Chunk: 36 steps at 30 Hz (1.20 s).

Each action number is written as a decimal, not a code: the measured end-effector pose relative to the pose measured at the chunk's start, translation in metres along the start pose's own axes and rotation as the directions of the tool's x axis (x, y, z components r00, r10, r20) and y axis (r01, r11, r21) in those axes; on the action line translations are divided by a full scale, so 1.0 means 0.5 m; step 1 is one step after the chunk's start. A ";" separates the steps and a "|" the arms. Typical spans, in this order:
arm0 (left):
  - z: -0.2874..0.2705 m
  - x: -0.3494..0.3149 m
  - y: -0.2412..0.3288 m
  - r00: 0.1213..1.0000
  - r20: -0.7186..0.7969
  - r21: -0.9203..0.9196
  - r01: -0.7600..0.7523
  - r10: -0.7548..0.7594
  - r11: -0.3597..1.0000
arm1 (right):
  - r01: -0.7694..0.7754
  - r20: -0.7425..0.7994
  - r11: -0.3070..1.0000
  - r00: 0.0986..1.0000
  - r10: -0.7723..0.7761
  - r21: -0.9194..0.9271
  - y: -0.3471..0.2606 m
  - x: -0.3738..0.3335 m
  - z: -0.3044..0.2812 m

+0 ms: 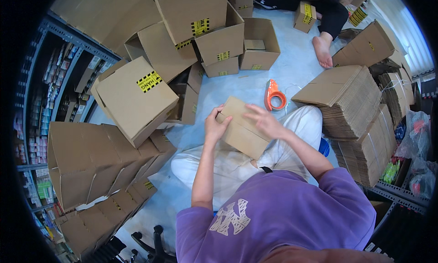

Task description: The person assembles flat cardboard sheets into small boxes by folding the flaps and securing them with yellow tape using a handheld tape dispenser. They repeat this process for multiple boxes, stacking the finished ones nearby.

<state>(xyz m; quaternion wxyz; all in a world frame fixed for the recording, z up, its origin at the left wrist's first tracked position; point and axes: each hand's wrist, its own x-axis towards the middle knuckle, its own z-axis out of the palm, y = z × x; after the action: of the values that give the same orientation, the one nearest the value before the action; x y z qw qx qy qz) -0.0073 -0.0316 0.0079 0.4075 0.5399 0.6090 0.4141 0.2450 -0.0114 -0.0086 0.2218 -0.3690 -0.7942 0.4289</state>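
Purple shirt [292,208] comes closest. Past it, a small brown box [242,136] sits over the lap, between both hands. The left hand [215,127] has its fingers clamped on the box's edge. The right hand [265,122] has fingers apart over the top — I can't tell if they press. Smoothing the box seems the step — next needs a steady left hold.

Stocked metal shelving [63,86] stands left, a black chair base [157,245] near the lower edge
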 end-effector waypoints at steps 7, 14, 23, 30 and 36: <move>-0.009 0.017 -0.051 0.996 0.044 0.052 0.070 -0.072 0.996 | -0.388 -0.058 0.675 0.888 0.456 -0.627 0.167 0.017 -0.003; -0.017 0.030 -0.035 0.989 0.082 0.082 0.119 -0.126 0.989 | -0.601 -0.593 0.410 0.789 0.164 -0.686 0.280 0.030 0.097; -0.019 0.027 -0.054 0.988 0.045 0.075 0.144 -0.148 0.987 | -0.436 -0.678 0.894 0.626 0.385 0.105 -0.013 0.033 -0.107; -0.020 0.031 -0.018 0.984 0.040 0.075 0.168 -0.171 0.983 | 0.233 -0.542 0.964 0.830 -0.128 0.130 -0.187 -0.076 -0.031; -0.015 0.004 -0.003 0.975 -0.222 0.110 0.027 -0.002 0.994 | 0.258 -0.451 0.958 0.845 -0.287 -0.127 -0.109 -0.083 0.068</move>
<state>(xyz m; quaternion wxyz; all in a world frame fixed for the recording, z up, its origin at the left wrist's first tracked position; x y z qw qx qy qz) -0.0152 -0.0304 0.0089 0.3088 0.5080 0.6770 0.4338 0.2267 -0.0807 0.0178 0.4526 -0.3511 -0.7749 0.2672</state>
